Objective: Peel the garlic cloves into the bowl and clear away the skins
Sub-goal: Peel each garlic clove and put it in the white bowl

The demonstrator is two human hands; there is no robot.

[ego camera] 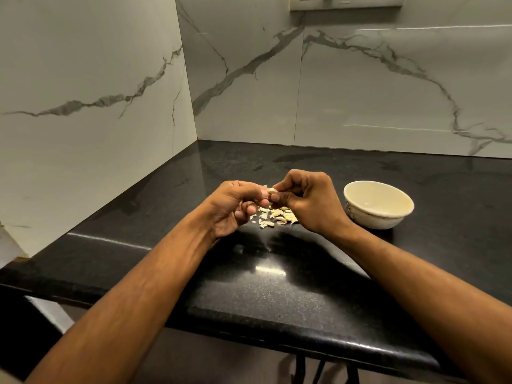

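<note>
A pale garlic clove (272, 190) is pinched between the fingertips of both hands, above the counter. My left hand (235, 207) grips it from the left with curled fingers. My right hand (307, 202) pinches it from the right with thumb and forefinger. Below the hands, a small pile of garlic cloves and skins (274, 216) lies on the black counter (263, 286), partly hidden by my right hand. A cream bowl (378, 204) stands to the right of the pile, and nothing shows inside it.
The counter sits in a corner of white marble walls (97, 92) at the left and back. Its front edge (304, 347) runs close to me. A switch panel (346, 2) is high on the back wall.
</note>
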